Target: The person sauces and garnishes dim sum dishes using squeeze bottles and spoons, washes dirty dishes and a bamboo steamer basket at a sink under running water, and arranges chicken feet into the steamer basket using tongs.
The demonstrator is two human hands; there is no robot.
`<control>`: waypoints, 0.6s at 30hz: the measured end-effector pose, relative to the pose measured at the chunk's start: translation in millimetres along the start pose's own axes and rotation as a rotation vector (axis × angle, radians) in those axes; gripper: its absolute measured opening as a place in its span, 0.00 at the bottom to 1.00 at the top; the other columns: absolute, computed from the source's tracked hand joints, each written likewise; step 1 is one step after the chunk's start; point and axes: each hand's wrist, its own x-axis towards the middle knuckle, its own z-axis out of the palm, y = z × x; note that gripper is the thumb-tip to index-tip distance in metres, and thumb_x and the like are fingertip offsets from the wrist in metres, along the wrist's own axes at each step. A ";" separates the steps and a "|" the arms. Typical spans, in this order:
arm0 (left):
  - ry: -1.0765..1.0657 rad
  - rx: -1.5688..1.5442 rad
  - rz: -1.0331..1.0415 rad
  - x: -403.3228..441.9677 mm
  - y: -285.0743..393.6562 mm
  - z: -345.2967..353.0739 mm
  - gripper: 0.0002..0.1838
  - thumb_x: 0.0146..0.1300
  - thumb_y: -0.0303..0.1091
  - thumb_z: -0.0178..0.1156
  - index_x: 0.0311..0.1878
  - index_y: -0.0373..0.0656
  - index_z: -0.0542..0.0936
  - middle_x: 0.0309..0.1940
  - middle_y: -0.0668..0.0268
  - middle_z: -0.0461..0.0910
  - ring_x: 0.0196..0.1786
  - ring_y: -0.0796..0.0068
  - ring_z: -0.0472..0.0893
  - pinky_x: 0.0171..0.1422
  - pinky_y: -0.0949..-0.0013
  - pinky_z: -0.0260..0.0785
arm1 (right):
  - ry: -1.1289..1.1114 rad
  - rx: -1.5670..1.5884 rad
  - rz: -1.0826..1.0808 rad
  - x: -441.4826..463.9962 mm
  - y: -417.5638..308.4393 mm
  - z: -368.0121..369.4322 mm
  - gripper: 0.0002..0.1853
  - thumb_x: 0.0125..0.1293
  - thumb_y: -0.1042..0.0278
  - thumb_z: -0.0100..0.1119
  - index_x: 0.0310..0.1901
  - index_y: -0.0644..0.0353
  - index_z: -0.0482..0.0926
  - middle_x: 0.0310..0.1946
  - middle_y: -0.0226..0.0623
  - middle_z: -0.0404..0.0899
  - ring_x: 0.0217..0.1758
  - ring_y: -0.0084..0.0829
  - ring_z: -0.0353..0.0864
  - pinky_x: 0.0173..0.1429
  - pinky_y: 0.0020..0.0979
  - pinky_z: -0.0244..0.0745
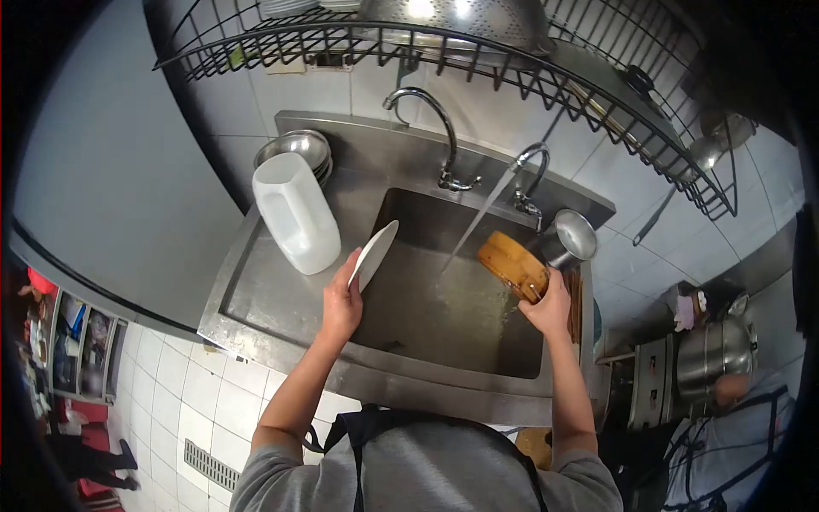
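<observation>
Over the left side of the steel sink (444,363), my left hand (342,305) is closed on the edge of a white plate (375,253), which is tilted nearly on edge. My right hand (548,307) grips an orange-brown, round, shallow dish (512,261) by its near side, above the right part of the basin. That dish is tipped, and its exact kind is unclear. Water (478,224) pours from the right faucet (533,166) between the two hands, into the sink. My right fingers are partly hidden behind the dish.
A white plastic jug (294,213) and stacked metal bowls (303,149) stand on the left drainboard. The left faucet (444,128) rises behind the basin. A metal pot (573,237) sits at right. Overhead hangs a wire rack (444,43). Another person (734,452) is at lower right.
</observation>
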 end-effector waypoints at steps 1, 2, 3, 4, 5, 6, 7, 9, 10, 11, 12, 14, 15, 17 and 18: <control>-0.030 -0.006 0.001 2.1 0.9 8.0 0.23 0.62 0.17 0.49 0.61 0.44 0.70 0.51 0.48 0.76 0.53 0.45 0.75 0.54 0.59 0.70 | 0.042 0.077 0.009 1.0 0.9 -4.8 0.37 0.37 0.66 0.68 0.53 0.60 0.65 0.46 0.47 0.73 0.46 0.53 0.75 0.49 0.45 0.72; -0.062 -0.012 0.002 2.7 2.3 14.6 0.24 0.61 0.17 0.49 0.61 0.44 0.70 0.51 0.47 0.76 0.53 0.46 0.75 0.54 0.59 0.70 | 0.085 0.153 0.019 1.8 0.6 -9.9 0.37 0.37 0.66 0.68 0.53 0.61 0.65 0.46 0.49 0.74 0.47 0.53 0.75 0.50 0.45 0.72; -0.117 0.011 -0.030 1.8 4.3 20.0 0.24 0.61 0.16 0.48 0.60 0.43 0.70 0.50 0.48 0.76 0.53 0.47 0.76 0.54 0.59 0.70 | 0.089 0.223 0.034 2.1 -0.8 -15.2 0.38 0.36 0.66 0.67 0.54 0.63 0.65 0.45 0.51 0.74 0.48 0.54 0.75 0.51 0.45 0.72; -0.133 -0.008 -0.016 0.8 5.7 25.7 0.24 0.61 0.16 0.48 0.60 0.43 0.70 0.50 0.48 0.76 0.53 0.47 0.76 0.54 0.59 0.70 | 0.105 0.209 0.053 -0.5 -5.4 -22.1 0.38 0.36 0.66 0.67 0.54 0.63 0.65 0.45 0.51 0.74 0.48 0.54 0.75 0.51 0.45 0.72; -0.116 -0.025 0.031 0.2 6.0 31.5 0.24 0.60 0.15 0.48 0.60 0.42 0.70 0.50 0.48 0.76 0.52 0.47 0.77 0.54 0.58 0.70 | 0.112 0.175 0.012 -1.6 -10.8 -29.7 0.37 0.36 0.66 0.67 0.54 0.63 0.65 0.45 0.51 0.74 0.48 0.54 0.74 0.51 0.45 0.72; -0.095 -0.040 0.076 0.6 6.3 37.6 0.24 0.60 0.15 0.47 0.60 0.42 0.70 0.50 0.48 0.76 0.52 0.47 0.77 0.53 0.58 0.70 | 0.116 0.141 -0.029 -1.7 -11.6 -36.2 0.37 0.36 0.66 0.67 0.54 0.63 0.65 0.45 0.51 0.74 0.48 0.54 0.74 0.50 0.45 0.72; -0.094 -0.065 0.062 1.1 10.6 39.3 0.23 0.60 0.15 0.47 0.59 0.40 0.71 0.50 0.49 0.77 0.52 0.48 0.77 0.54 0.59 0.70 | 0.133 0.189 -0.008 -3.5 -6.0 -34.1 0.36 0.36 0.66 0.67 0.53 0.63 0.66 0.45 0.50 0.74 0.48 0.53 0.74 0.50 0.45 0.72; -0.129 -0.079 0.038 0.8 16.4 41.4 0.23 0.60 0.14 0.47 0.59 0.40 0.71 0.51 0.49 0.76 0.53 0.49 0.77 0.55 0.60 0.70 | 0.118 0.147 0.001 -11.4 0.3 -30.5 0.36 0.37 0.66 0.67 0.53 0.63 0.66 0.45 0.50 0.74 0.48 0.53 0.74 0.50 0.44 0.72; -0.127 -0.083 0.014 5.3 17.7 41.4 0.23 0.60 0.14 0.47 0.59 0.39 0.71 0.51 0.49 0.76 0.53 0.49 0.77 0.56 0.60 0.70 | 0.104 0.111 -0.028 -5.4 -0.8 -30.2 0.36 0.37 0.66 0.66 0.53 0.63 0.66 0.46 0.51 0.74 0.49 0.53 0.74 0.50 0.44 0.72; -0.132 -0.108 0.009 4.2 8.8 43.9 0.20 0.63 0.18 0.48 0.59 0.36 0.70 0.50 0.50 0.77 0.53 0.54 0.78 0.56 0.63 0.69 | 0.082 0.065 -0.068 -4.2 -6.1 -35.3 0.37 0.39 0.67 0.65 0.55 0.63 0.65 0.44 0.51 0.75 0.48 0.50 0.76 0.49 0.41 0.72; -0.119 -0.095 0.006 3.9 3.3 43.3 0.20 0.63 0.18 0.48 0.59 0.36 0.70 0.50 0.50 0.77 0.53 0.54 0.78 0.56 0.63 0.69 | 0.078 0.077 -0.082 -4.4 -3.2 -29.2 0.37 0.39 0.67 0.65 0.55 0.63 0.65 0.44 0.51 0.75 0.48 0.50 0.76 0.49 0.41 0.72; -0.106 -0.328 -0.350 4.5 -6.7 47.6 0.18 0.67 0.25 0.48 0.60 0.34 0.68 0.48 0.53 0.78 0.52 0.62 0.78 0.56 0.66 0.68 | 0.092 0.509 0.032 -0.3 7.0 -18.6 0.36 0.40 0.68 0.64 0.56 0.63 0.65 0.40 0.48 0.76 0.44 0.44 0.78 0.47 0.39 0.72; -0.093 -0.446 -0.406 2.3 -19.0 53.1 0.18 0.70 0.33 0.48 0.59 0.35 0.69 0.46 0.57 0.78 0.51 0.69 0.76 0.56 0.68 0.67 | 0.086 0.587 -0.009 2.9 8.8 -18.0 0.32 0.45 0.66 0.62 0.56 0.63 0.66 0.39 0.41 0.77 0.40 0.34 0.79 0.41 0.33 0.73; -0.102 -0.617 -0.550 -6.4 -35.2 65.4 0.18 0.70 0.36 0.48 0.58 0.36 0.70 0.46 0.58 0.78 0.50 0.70 0.76 0.55 0.67 0.68 | -0.064 0.793 0.185 10.6 -4.5 -25.1 0.30 0.49 0.65 0.60 0.55 0.63 0.66 0.40 0.40 0.77 0.38 0.31 0.79 0.38 0.30 0.73; -0.123 -0.792 -0.690 -12.2 -40.9 69.8 0.18 0.71 0.39 0.49 0.58 0.37 0.70 0.46 0.60 0.78 0.49 0.72 0.77 0.54 0.67 0.68 | -0.209 0.988 0.394 13.2 -10.0 -25.5 0.28 0.53 0.64 0.59 0.55 0.64 0.67 0.42 0.39 0.77 0.37 0.28 0.79 0.35 0.28 0.74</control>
